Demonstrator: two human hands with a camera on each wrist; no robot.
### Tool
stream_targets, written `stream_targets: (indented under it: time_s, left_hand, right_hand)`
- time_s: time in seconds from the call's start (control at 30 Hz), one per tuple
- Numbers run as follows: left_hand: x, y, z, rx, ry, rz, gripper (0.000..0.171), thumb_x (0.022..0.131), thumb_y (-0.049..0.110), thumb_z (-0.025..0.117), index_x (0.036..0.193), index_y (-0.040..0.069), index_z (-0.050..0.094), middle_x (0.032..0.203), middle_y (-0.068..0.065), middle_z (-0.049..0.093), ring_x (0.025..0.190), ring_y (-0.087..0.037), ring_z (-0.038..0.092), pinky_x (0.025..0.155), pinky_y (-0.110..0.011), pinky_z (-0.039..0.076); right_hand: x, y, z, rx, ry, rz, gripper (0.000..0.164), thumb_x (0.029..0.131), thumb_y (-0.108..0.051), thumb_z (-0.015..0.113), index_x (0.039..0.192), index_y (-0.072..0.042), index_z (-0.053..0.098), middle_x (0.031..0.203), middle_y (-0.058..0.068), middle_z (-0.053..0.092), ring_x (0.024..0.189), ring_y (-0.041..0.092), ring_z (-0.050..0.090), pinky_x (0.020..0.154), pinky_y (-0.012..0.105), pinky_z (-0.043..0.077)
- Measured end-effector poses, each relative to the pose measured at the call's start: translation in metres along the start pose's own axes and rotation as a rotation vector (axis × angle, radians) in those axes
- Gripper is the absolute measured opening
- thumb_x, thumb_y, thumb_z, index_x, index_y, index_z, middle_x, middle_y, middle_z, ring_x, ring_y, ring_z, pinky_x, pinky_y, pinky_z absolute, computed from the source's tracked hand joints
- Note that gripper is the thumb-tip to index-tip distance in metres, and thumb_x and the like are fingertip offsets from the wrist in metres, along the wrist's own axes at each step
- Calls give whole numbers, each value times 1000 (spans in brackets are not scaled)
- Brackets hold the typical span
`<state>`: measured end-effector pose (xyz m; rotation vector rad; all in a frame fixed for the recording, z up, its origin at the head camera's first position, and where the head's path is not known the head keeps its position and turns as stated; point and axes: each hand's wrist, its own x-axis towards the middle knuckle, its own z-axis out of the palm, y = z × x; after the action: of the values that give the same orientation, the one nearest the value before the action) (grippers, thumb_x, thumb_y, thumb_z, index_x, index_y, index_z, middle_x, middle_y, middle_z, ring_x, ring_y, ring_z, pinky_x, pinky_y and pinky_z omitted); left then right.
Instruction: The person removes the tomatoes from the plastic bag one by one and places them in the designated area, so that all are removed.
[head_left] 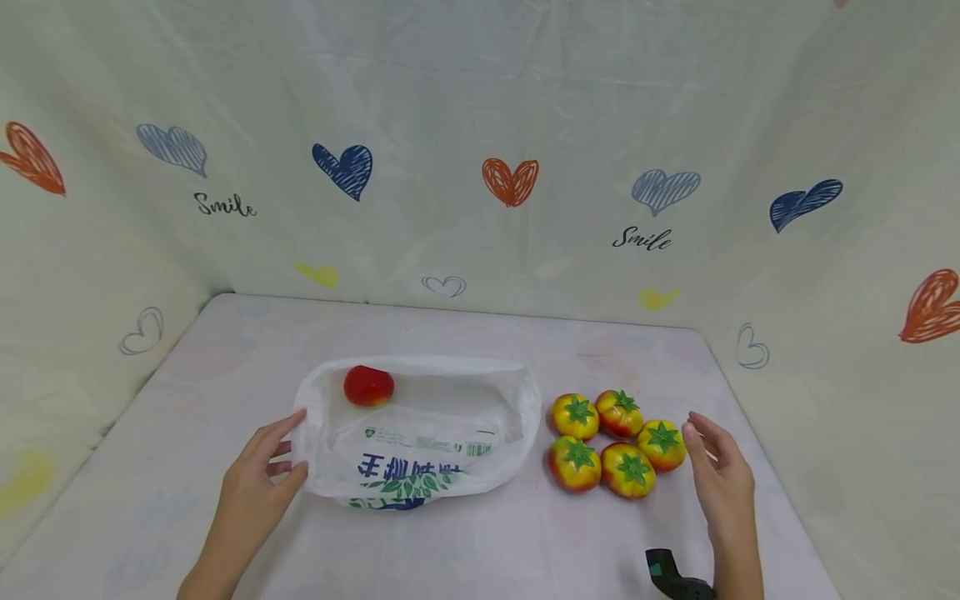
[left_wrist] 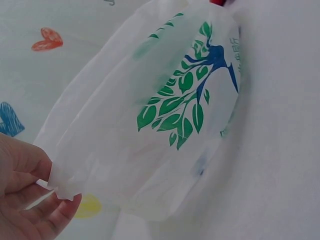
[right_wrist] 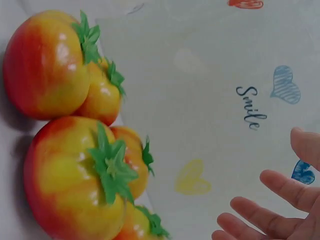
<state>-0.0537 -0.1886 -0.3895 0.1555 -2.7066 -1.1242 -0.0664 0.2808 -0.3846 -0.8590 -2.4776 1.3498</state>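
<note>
A white plastic bag with green leaf print lies on the table, its mouth spread wide. Inside it, near the back left, sits a red tomato. My left hand holds the bag's left edge; in the left wrist view the film of the bag meets the fingertips. To the right of the bag, several yellow-red tomatoes with green star-shaped leaves stand close together. My right hand hovers just right of this group, fingers loosely bent and apart, holding nothing.
The white table runs back to a pale curtain printed with hearts and "Smile". Close to my right wrist shows a black curved object, partly cut off by the frame's lower edge.
</note>
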Motion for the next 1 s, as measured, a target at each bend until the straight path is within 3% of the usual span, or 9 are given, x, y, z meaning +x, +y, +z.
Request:
stream_targets:
  time_s: [0.1, 0.2, 0.27, 0.37, 0.43, 0.5, 0.77, 1.0]
  left_hand:
    - [0, 0, 0, -12, 10, 17, 58, 78, -4, 65, 133, 6, 48, 125, -18, 51, 96, -33, 58, 69, 3, 38]
    - [0, 0, 0, -25, 14, 31, 58, 78, -5, 64, 133, 5, 49, 125, -18, 51, 95, -33, 58, 69, 5, 35]
    - [0, 0, 0, -32, 15, 34, 58, 78, -5, 64, 132, 5, 49, 125, -18, 51, 95, -33, 58, 69, 6, 34]
    - [0, 1, 0, -30, 14, 32, 57, 78, -5, 63, 133, 5, 49, 125, -18, 51, 95, -33, 58, 69, 6, 34]
    - [0, 1, 0, -30, 15, 33, 57, 78, -5, 63, 133, 5, 49, 125, -18, 51, 95, -34, 59, 69, 6, 34]
    - [-1, 1, 0, -29, 17, 36, 58, 78, -5, 63, 132, 5, 49, 124, -18, 52, 95, -34, 59, 69, 7, 33]
    - [-1, 0, -1, -24, 8, 26, 58, 77, -5, 64, 133, 5, 49, 124, -18, 51, 96, -34, 59, 69, 2, 40]
    - [-1, 2, -2, -18, 10, 33, 58, 77, -5, 64, 132, 4, 49, 125, -19, 51, 96, -34, 59, 69, 1, 41]
  right_hand:
    - [-8, -12, 2, -11, -37, -40, 59, 91, -50, 46, 139, -15, 42, 141, 10, 44, 130, 30, 41, 101, 44, 39]
    - [-16, -22, 5, -13, -78, -108, 54, 91, -43, 52, 136, -15, 45, 138, 9, 48, 127, 28, 45, 96, 28, 42]
    - [-20, -26, 9, -6, -106, -167, 51, 90, -40, 55, 133, -14, 47, 135, 9, 49, 125, 28, 47, 94, 26, 42]
    - [-22, -26, 18, 58, -147, -265, 46, 89, -33, 59, 129, -12, 51, 131, 10, 52, 120, 27, 50, 98, 30, 45]
    - [-25, -29, 23, 77, -184, -304, 45, 88, -32, 62, 127, -11, 52, 129, 11, 53, 117, 28, 51, 100, 43, 44]
    - [-27, -34, 28, 87, -227, -330, 44, 88, -31, 62, 126, -11, 53, 127, 11, 54, 116, 28, 52, 100, 47, 43]
    - [-38, -68, 41, 14, -427, -391, 44, 87, -31, 64, 126, -13, 53, 131, 8, 54, 122, 29, 49, 103, 50, 39]
    - [-42, -82, 63, 59, -545, -479, 38, 84, -27, 67, 119, -15, 59, 125, 5, 57, 116, 27, 53, 101, 50, 42]
